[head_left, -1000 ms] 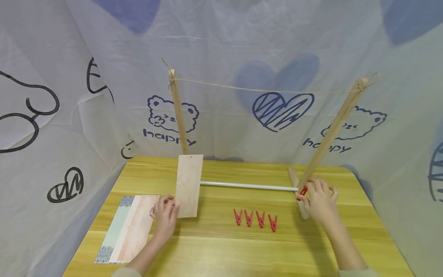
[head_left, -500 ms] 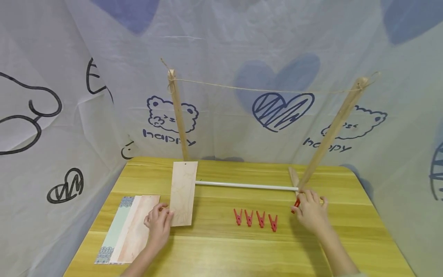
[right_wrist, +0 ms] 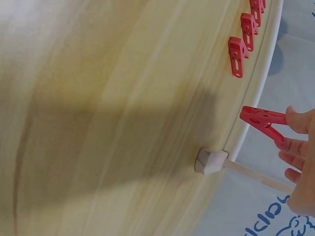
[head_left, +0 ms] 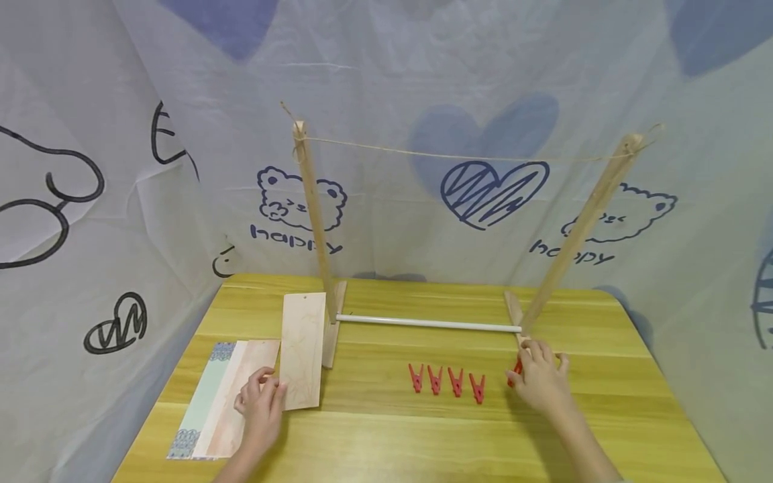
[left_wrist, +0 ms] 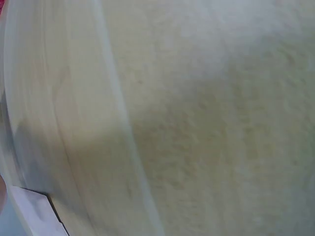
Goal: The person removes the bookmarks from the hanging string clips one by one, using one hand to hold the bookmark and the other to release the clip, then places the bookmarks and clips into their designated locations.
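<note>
In the head view my left hand (head_left: 262,407) pinches a pale card (head_left: 303,351) with a small hole at its top by the lower left edge, holding it upright above the table. Beside that hand lies an overlapping set of cards (head_left: 208,402), one edged with blue pattern. My right hand (head_left: 545,380) pinches a red clothespin (right_wrist: 265,119) by its two handle ends, near the right post's foot; the right wrist view shows thumb and finger on it. Several more red clothespins (head_left: 455,381) lie in a row between the hands.
Behind the hands stands a wooden frame: a left post (head_left: 315,221), a right post (head_left: 582,228), a white rod (head_left: 423,323) joining them low down, and a thin string (head_left: 459,156) tied across the tops. A printed cloth (head_left: 386,94) hangs behind the wooden table (head_left: 386,449).
My left hand has moved left and toward me with the card, uncovering the left post's foot. The right hand has drawn slightly toward me and left with the clothespin, away from the right post.
</note>
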Motion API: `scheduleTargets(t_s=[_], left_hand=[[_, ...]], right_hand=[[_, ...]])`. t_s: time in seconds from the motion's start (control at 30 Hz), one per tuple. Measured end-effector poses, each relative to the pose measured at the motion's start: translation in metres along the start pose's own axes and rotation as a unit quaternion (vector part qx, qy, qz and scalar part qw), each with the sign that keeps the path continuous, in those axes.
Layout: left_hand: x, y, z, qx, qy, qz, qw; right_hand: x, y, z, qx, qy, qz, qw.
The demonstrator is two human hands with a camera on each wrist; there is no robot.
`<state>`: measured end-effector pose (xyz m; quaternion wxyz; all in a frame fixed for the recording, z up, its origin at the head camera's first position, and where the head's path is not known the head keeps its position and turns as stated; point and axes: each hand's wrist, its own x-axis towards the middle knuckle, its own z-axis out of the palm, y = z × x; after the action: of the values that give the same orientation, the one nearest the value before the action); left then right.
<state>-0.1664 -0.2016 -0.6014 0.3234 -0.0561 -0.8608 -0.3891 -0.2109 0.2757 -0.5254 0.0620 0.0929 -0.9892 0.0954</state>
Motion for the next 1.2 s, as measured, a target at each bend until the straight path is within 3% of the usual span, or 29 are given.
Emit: scheduleTargets(t_s=[1.2], left_hand=[[-0.036,-0.037,-0.048,0.044,0.022,-0.056,0.9972]], right_hand=[[-0.004,-0.001,0.021,-0.001,-0.042,0.036,0.998]])
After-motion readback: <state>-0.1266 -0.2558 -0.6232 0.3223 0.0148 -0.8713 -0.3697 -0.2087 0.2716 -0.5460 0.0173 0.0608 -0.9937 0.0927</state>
